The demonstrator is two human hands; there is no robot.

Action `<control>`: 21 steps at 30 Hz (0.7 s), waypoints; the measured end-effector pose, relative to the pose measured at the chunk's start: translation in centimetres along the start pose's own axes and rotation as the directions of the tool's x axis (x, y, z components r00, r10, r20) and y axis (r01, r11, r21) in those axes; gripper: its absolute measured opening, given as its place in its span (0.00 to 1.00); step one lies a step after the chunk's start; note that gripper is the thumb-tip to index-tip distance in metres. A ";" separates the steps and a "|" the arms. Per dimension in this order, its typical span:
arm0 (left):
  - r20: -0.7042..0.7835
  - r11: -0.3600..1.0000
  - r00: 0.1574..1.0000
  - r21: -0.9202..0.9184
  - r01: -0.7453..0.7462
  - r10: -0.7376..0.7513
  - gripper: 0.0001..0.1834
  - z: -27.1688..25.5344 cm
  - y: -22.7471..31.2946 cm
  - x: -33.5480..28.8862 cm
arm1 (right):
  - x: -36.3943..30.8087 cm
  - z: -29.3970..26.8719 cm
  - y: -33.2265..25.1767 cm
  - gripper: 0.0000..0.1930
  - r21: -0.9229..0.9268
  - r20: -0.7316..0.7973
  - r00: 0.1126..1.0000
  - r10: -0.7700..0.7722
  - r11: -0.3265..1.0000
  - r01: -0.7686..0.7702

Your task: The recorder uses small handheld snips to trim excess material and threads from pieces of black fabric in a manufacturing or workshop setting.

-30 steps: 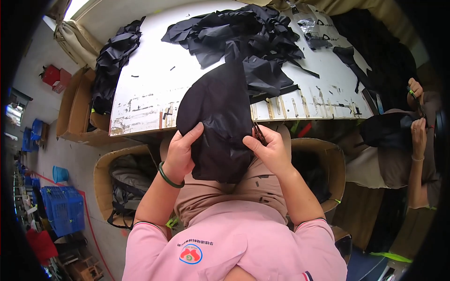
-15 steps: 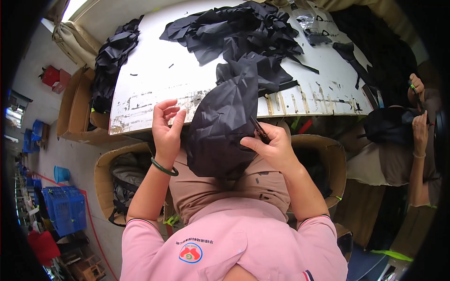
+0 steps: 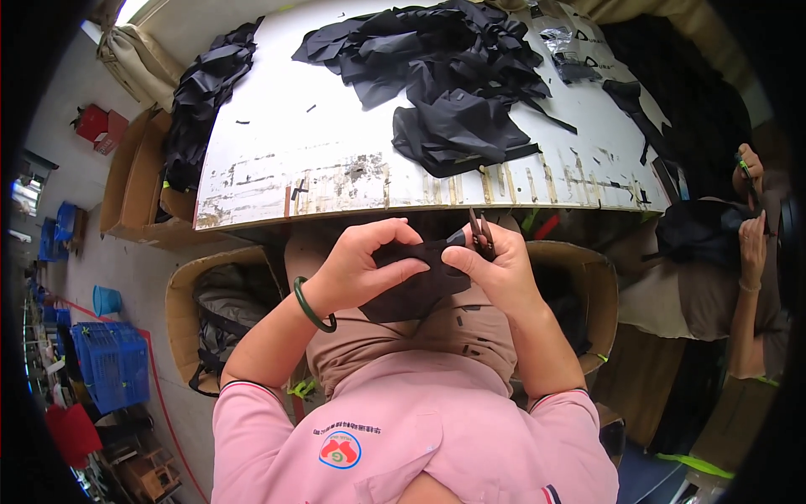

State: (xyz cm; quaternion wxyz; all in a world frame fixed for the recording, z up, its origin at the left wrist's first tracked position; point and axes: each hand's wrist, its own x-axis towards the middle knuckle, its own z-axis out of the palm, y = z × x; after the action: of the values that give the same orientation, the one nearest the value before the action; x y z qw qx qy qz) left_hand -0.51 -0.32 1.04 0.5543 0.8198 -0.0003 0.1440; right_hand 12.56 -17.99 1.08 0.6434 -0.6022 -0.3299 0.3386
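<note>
Over my lap hangs a piece of thin black fabric [image 3: 413, 298], its upper edge held between my two hands just in front of the table. My left hand [image 3: 363, 262] is closed on this edge with thumb and fingers. My right hand [image 3: 502, 267] pinches the other end of the edge, and a small pair of dark thread snips [image 3: 481, 233] is tucked in the same hand, blades pointing up and away. Short black scraps [image 3: 477, 343] lie on my trousers. Behind the hands, a heap of black fabric pieces [image 3: 457, 126] covers part of the white table [image 3: 285, 101].
Open cardboard boxes flank my legs, the left box [image 3: 180, 315] holding grey and black goods. More black fabric [image 3: 210, 97] hangs over the table's left edge. Clear plastic bags [image 3: 571, 59] lie at the far right. A co-worker's hands [image 3: 751, 244] handle black fabric on the right.
The black fabric piece has come down off the table edge into my lap. My left hand, open and apart before, has moved right and closed on its edge.
</note>
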 end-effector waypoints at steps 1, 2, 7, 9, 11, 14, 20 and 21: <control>-0.010 0.999 1.000 -0.046 0.002 -0.002 0.13 0.2 0.2 0.1 | 0.0 0.1 0.0 0.11 -0.001 -0.013 1.000 -0.015 1.000 0.015; -0.021 0.996 1.000 -0.090 0.003 -0.005 0.13 0.3 0.3 0.1 | -0.1 0.2 0.0 0.10 -0.002 -0.025 0.999 -0.030 1.000 0.030; -0.028 0.995 0.999 -0.100 -0.021 0.018 0.13 0.4 0.7 0.2 | -0.2 1.2 -0.1 0.10 0.018 -0.081 0.993 -0.083 0.996 0.085; -0.026 0.998 0.999 -0.059 -0.033 0.031 0.13 0.3 0.7 0.3 | -0.3 1.3 0.1 0.10 0.037 -0.096 0.992 -0.080 0.996 0.084; 0.024 0.996 0.996 -0.030 0.089 -0.089 0.13 -0.1 1.0 0.2 | -0.3 1.2 0.8 0.10 -0.051 -0.117 0.985 -0.128 0.991 0.123; 0.033 0.991 0.991 -0.020 0.134 -0.133 0.12 -0.6 1.0 0.0 | -0.3 0.6 0.2 0.10 -0.136 -0.176 0.970 -0.170 0.980 0.147; 0.052 0.998 0.997 0.033 0.047 -0.048 0.10 -1.0 1.1 0.1 | 0.7 0.4 -2.4 0.20 -0.528 0.136 0.880 -0.455 0.719 0.453; 0.055 0.999 0.997 0.031 0.044 -0.046 0.10 -1.1 1.4 0.2 | 0.5 0.0 -2.0 0.16 -0.557 0.201 0.925 -0.323 0.739 0.379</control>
State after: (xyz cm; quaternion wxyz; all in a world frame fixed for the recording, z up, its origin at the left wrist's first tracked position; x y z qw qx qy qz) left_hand -0.77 0.17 2.69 0.5451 0.8313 0.0049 0.1085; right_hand 12.94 -17.62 3.08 0.4626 -0.6816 -0.5541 0.1199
